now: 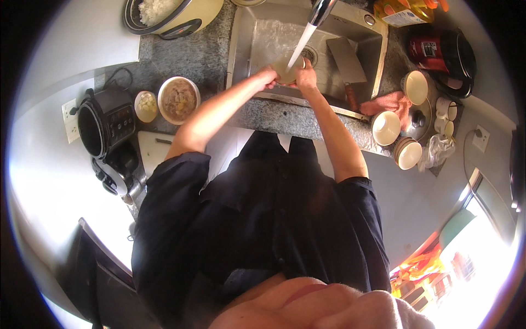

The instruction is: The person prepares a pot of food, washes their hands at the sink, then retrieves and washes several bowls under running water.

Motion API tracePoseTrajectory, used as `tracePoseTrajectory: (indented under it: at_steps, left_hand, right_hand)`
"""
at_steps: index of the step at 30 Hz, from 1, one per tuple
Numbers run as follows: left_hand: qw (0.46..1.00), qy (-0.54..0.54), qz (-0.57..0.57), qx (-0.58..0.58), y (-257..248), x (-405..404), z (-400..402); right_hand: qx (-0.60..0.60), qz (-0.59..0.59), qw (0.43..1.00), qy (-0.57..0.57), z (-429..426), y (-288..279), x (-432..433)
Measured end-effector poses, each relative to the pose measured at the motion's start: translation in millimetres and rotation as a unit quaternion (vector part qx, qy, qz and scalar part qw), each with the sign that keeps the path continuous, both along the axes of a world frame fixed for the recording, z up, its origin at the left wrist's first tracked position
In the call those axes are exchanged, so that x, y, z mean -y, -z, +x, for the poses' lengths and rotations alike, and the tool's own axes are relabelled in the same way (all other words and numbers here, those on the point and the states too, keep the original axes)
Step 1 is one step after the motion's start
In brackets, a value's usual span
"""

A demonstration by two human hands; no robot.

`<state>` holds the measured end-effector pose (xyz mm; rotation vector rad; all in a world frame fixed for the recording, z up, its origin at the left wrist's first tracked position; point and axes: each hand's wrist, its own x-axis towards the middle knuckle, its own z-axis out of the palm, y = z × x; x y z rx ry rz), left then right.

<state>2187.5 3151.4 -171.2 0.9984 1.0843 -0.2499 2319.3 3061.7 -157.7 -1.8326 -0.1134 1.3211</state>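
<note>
Over the near part of a steel sink [263, 37], a small pale bowl [287, 68] is held between my two hands. My left hand [268, 77] grips its left side, and my right hand [306, 75] grips its right side. Water runs in a white stream from the chrome faucet [322, 12] into the bowl. The drain [309, 54] shows just beyond it. A cleaver [347, 61] lies in the right part of the sink, its wooden handle towards the near edge. The fingertips under the bowl are partly hidden.
Left stand a bowl of meat [179, 100], a small bowl of garlic [146, 106], a black cooker [107, 123] and a pot of rice [197, 16]. Right are a pink cloth [388, 106], several bowls [386, 128], a pot lid [423, 123], a red kettle [427, 51] and a detergent bottle [404, 14].
</note>
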Motion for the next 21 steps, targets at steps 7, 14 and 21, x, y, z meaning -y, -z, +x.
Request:
tracePoseTrajectory:
  at_steps: [7,14,21]
  left_hand:
    - [0.863,0.204,0.455,-0.08,34,-31,0]
    - [0.825,0.283,0.473,-0.126,7,-40,22]
    - [0.954,0.149,0.258,-0.045,5,-35,21]
  right_hand:
    - [0.147,0.105,0.975,-0.128,7,18,-9]
    - [-0.156,0.014,0.986,0.057,17,-1,-5]
    - [-0.183,0.0,0.98,0.072,3,-9,-5]
